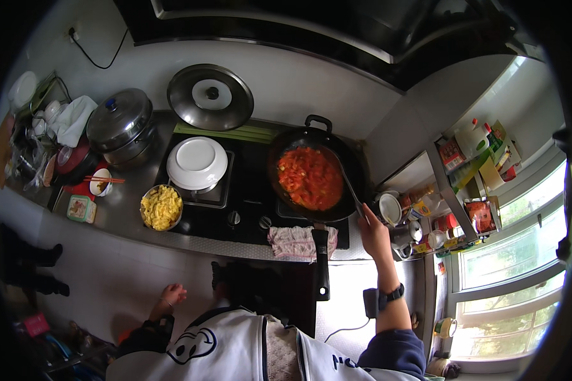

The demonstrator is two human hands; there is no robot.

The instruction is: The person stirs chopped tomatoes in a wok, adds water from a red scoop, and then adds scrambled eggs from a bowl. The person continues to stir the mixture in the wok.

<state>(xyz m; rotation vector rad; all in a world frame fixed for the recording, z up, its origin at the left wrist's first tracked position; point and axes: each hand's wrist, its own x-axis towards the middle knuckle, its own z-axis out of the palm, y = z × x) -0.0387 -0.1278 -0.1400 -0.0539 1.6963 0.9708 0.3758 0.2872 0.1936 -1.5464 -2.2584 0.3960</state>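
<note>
My right hand (374,232) grips the handle of a metal spatula (350,178), whose far end reaches into a black wok (355,157) on the right burner. Chopped, cooked tomatoes (310,176) in red sauce cover the wok's bottom. The wok's long black handle (321,262) points toward me, over a folded pinkish cloth (291,242) on the stove's front edge. Low in front of my body, away from the counter, my left hand (173,294) hangs with loosely bent fingers and nothing visible in it. A bowl of scrambled eggs (161,207) stands left of the stove knobs.
An upturned white dish (196,163) sits over the left burner. Behind it, a wok lid (210,97) leans on the wall. Leftward are a steamer pot (119,126), a small bowl with chopsticks (101,183) and a plastic tub (81,209). Jars and a spice rack (450,190) stand right.
</note>
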